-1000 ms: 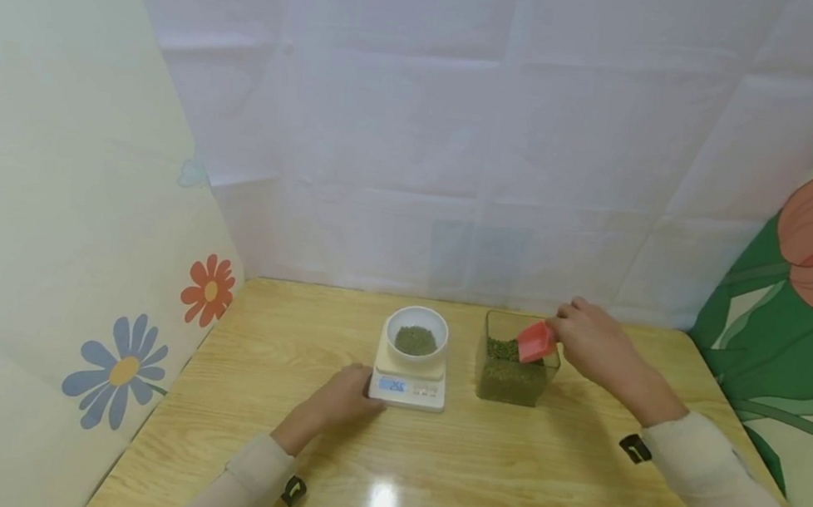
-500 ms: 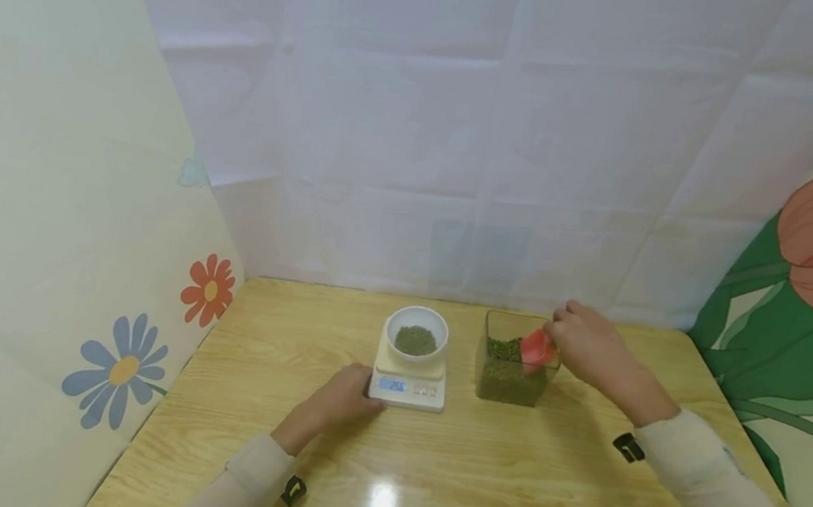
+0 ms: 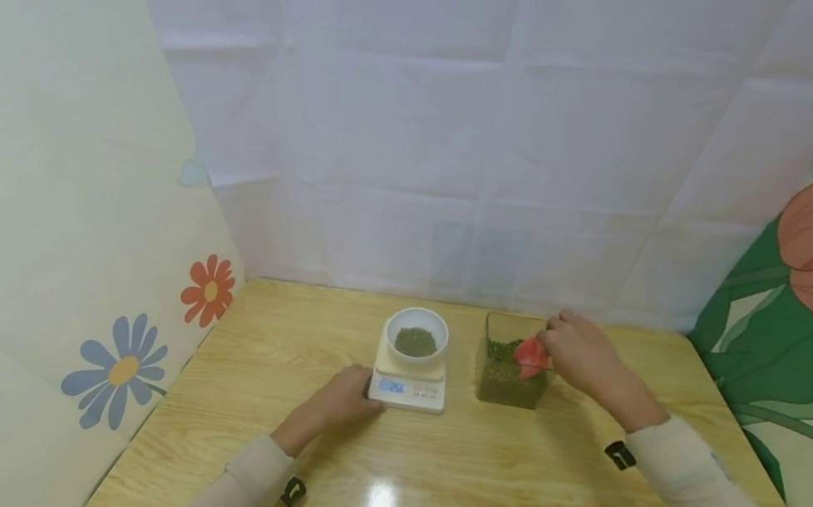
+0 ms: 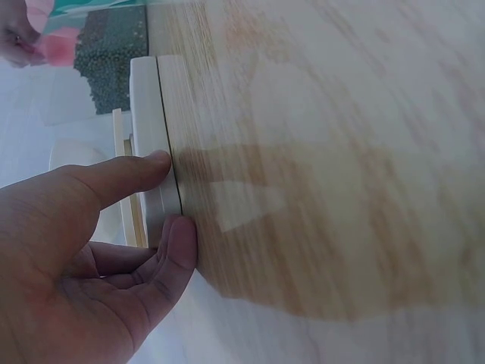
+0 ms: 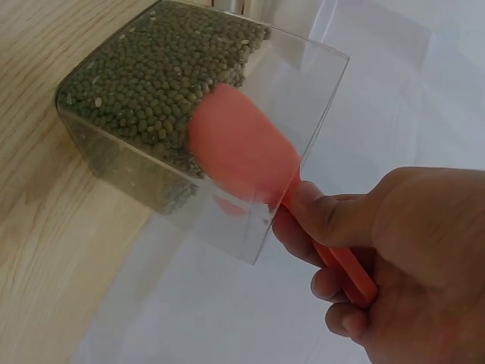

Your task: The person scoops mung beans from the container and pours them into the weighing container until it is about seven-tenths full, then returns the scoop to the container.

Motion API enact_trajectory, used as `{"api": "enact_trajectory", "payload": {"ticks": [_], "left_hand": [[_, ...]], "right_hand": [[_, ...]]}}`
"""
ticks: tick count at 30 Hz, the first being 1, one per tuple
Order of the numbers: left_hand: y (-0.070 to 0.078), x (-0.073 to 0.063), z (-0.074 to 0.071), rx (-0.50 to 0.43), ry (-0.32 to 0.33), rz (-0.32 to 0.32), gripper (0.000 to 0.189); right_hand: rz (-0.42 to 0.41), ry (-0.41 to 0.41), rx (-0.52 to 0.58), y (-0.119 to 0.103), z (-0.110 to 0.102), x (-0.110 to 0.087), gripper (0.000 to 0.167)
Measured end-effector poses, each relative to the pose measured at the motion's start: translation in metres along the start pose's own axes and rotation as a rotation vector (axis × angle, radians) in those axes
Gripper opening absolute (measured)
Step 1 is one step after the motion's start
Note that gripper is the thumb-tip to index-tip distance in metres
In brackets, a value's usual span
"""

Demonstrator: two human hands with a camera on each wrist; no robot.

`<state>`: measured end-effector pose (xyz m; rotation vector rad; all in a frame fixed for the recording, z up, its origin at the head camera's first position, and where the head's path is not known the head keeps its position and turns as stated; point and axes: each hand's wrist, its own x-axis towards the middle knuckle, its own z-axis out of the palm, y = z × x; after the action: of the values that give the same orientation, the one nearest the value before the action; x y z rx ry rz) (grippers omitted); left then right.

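My right hand (image 3: 590, 360) grips a red plastic scoop (image 5: 241, 144) by its handle, fingers curled round it. The scoop's bowl is tipped down into the beans in a clear square container (image 3: 509, 389). Small green mung beans (image 5: 163, 64) fill much of that container. My left hand (image 4: 98, 250) holds the left side of a white kitchen scale (image 3: 427, 400), the thumb on one face and the curled fingers at its corner. On the scale stands a white bowl (image 3: 419, 313) with green beans in it. The lit display appears to read 256, though small.
The wooden table (image 3: 486, 480) ends at a white sheet (image 3: 390, 134) at the back. Flower-printed panels (image 3: 124, 370) stand along the left and right sides. The container is a short gap to the right of the scale.
My right hand has shifted slightly left and down, and the scoop has turned from lying across the container to tipping down into the beans. My left hand, scale and bowl stay put.
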<state>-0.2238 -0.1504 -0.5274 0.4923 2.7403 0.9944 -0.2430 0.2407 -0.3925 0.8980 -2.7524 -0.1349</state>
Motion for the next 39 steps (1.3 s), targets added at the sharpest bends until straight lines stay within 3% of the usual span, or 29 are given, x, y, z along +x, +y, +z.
{"api": "enact_trajectory", "payload": {"ticks": [9, 24, 39], "left_hand": [[-0.001, -0.001, 0.001, -0.018, -0.002, 0.003, 0.034], [0.002, -0.002, -0.001, -0.005, 0.001, -0.004, 0.039], [0.003, -0.001, -0.001, -0.017, -0.004, -0.016, 0.038]], "right_hand": [[-0.021, 0.044, 0.031, -0.001, 0.009, -0.002, 0.016], [-0.009, 0.031, 0.084, -0.003, 0.017, -0.002, 0.023], [-0.012, 0.043, 0.093, -0.002, 0.025, -0.003, 0.015]]}}
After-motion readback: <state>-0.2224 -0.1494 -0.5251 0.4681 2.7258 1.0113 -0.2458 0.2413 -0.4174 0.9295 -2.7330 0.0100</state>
